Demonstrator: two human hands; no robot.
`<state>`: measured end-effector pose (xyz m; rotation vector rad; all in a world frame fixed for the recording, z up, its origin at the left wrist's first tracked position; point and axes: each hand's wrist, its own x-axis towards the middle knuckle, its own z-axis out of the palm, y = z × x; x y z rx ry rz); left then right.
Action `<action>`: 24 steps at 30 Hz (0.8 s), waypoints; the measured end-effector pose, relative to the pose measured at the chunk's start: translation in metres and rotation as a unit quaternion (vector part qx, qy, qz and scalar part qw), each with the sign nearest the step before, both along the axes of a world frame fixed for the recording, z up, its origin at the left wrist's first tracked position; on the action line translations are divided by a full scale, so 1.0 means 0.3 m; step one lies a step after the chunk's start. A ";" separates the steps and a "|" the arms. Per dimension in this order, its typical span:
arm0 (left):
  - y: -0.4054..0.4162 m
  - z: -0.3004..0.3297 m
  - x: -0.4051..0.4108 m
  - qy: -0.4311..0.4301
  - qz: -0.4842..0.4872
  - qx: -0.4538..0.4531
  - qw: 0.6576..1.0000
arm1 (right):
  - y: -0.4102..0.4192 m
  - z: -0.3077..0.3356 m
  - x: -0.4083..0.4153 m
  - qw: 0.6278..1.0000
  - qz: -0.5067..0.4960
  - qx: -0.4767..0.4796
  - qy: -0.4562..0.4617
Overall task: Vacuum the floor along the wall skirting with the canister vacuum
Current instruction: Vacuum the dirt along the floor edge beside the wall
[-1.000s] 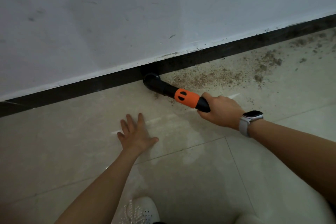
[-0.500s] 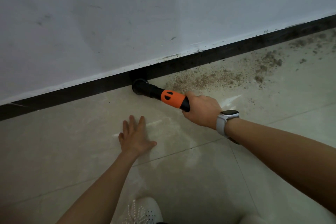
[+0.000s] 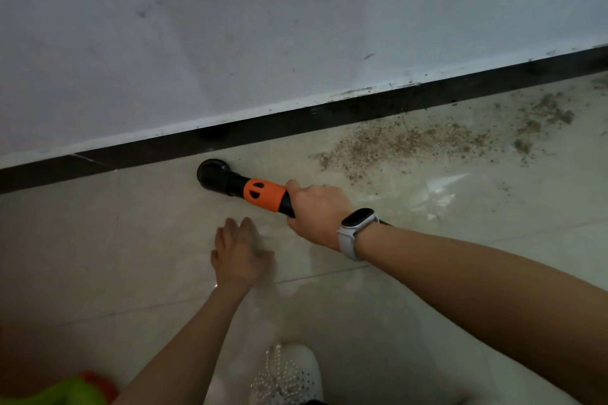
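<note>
Vacuum nozzle (image 3: 215,174), round, bristled, black, on glossy tiled floor (image 3: 98,240).

R hand (image 3: 316,212) fingers curled in a grip, forearm running off to 4 o'clock. L hand (image 3: 240,256) fingers straight, blurred, forearm to 7 o'clock.

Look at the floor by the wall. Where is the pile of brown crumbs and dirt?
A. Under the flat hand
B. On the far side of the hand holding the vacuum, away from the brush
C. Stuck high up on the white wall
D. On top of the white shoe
B: the brown dirt lies along the black skirting, past the right hand, while the brush head points the other way.
</note>
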<state>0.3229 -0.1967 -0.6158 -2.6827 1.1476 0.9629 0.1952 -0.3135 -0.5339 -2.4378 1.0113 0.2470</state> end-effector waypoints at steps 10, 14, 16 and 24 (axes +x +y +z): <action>-0.043 0.021 -0.078 0.026 -0.028 -0.021 0.999 | -0.109 0.014 -0.304 0.987 -0.140 -0.036 0.062; -0.085 0.020 -0.147 0.037 -0.096 0.000 0.995 | -0.119 0.018 -0.410 0.978 -0.173 -0.060 0.096; -0.116 0.021 -0.196 0.047 -0.127 0.007 0.991 | -0.125 0.020 -0.458 0.972 -0.191 -0.070 0.114; -0.181 0.001 -0.272 0.032 -0.108 -0.017 0.993 | -0.068 0.072 -0.489 0.978 -0.174 -0.060 0.094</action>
